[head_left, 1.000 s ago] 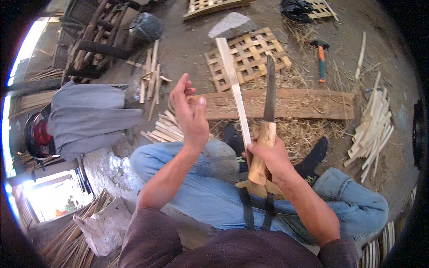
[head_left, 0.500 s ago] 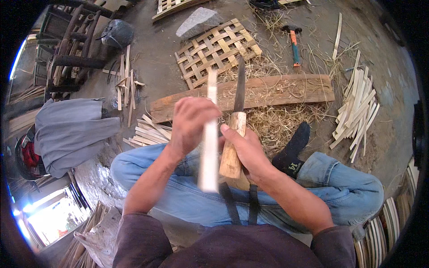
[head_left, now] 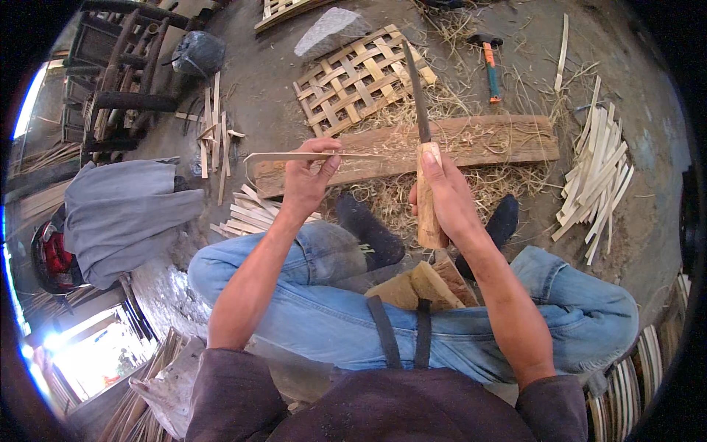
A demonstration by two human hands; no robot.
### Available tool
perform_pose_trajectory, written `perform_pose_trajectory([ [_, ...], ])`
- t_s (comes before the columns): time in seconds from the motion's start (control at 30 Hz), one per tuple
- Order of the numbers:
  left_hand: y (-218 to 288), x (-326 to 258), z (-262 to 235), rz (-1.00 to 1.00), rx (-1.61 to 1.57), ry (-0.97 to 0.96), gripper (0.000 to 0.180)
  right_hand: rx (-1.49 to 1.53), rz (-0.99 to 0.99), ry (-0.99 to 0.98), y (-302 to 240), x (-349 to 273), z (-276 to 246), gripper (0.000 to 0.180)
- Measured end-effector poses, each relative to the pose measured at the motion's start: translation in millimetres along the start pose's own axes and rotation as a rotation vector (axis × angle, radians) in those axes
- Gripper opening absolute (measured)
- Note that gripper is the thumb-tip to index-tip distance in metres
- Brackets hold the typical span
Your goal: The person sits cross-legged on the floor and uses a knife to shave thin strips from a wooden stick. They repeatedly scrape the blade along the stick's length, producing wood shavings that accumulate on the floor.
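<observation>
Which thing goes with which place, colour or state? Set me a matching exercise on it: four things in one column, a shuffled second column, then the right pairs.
Things
1. Hammer
2. Knife
3. Woven panel
4. Thin strip

Places, colours, states
A. Held crosswise in the left hand
B. Lying on the floor beside the grey stone
C. Orange and dark green on its handle
D. Held by its wooden handle in the right hand, blade pointing away from the person

Right pairs: 1-C, 2-D, 3-B, 4-A
</observation>
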State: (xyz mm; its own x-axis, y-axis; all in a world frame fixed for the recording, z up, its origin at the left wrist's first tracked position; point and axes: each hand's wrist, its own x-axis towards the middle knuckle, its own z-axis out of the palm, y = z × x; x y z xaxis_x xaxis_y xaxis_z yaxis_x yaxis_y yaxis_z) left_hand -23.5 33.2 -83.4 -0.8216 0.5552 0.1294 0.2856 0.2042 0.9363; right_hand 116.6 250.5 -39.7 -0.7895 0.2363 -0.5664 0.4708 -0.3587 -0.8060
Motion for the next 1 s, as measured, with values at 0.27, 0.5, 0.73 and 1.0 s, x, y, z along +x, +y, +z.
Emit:
perform_pose_trajectory([
  [0.27, 38.8, 7.6, -12.6, 0.032, -0.121, 0.254, 0.036, -0.336, -0.227, 0.095, 39.7, 20.5, -6.9, 0.047],
  [0.5, 54.9, 13.2, -17.5, 0.100, -0.466, 0.429, 0.047, -0.686, -0.146, -0.078, 57.3, 9.2, 6.1, 0.038],
  [0.73, 52.3, 10.8, -26.2, 0.179, -0.293, 0.460, 0.062, -0.710, -0.176, -0.132, 83.8, 5.0, 20.2, 0.039],
  [1.0, 54.4, 7.9, -32.3, 0.156, -0.147, 0.450, 0.052, -0.593, -0.215, -0.099, 90.2, 12.3, 17.3, 0.044],
])
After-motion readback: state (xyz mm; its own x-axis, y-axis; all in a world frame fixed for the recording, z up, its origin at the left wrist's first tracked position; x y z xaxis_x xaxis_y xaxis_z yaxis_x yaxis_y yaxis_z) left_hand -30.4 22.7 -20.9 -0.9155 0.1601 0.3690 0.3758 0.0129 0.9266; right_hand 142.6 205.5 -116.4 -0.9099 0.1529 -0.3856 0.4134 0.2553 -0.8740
